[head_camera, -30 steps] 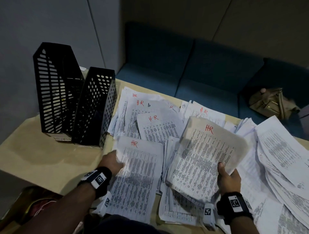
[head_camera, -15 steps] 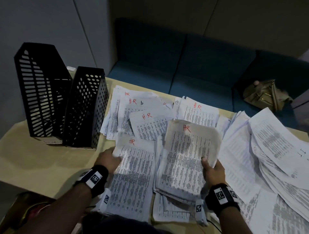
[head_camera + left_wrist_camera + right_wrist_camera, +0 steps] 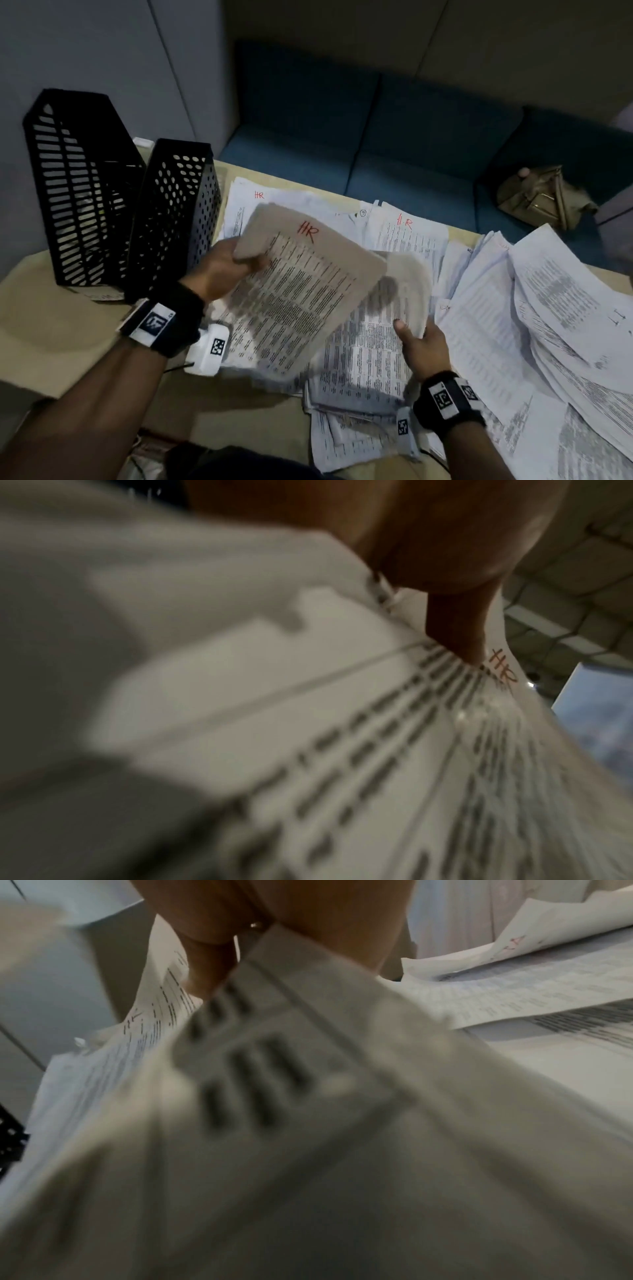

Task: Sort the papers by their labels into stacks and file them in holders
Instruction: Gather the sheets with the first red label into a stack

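My left hand (image 3: 226,265) grips a printed sheet marked HR in red (image 3: 301,281) by its upper left corner and holds it tilted above the desk; the left wrist view shows my thumb (image 3: 452,626) pressed on that HR sheet (image 3: 342,737). My right hand (image 3: 416,337) pinches the right edge of a sheaf of printed papers (image 3: 373,346) lying under the raised sheet; the right wrist view shows its fingers (image 3: 209,961) curled round those papers (image 3: 308,1096). More HR sheets (image 3: 404,229) lie behind. Two black perforated file holders (image 3: 120,212) stand at the desk's left.
A loose pile of unsorted printed papers (image 3: 548,315) spreads over the right side of the tan desk (image 3: 51,329). Behind the desk runs a blue sofa (image 3: 376,144) with a tan bag (image 3: 541,198) on it. A grey wall stands behind the holders.
My left hand has lifted an HR sheet off the desk and swung it up and right over the pile. My right hand keeps hold of its sheaf, now lower.
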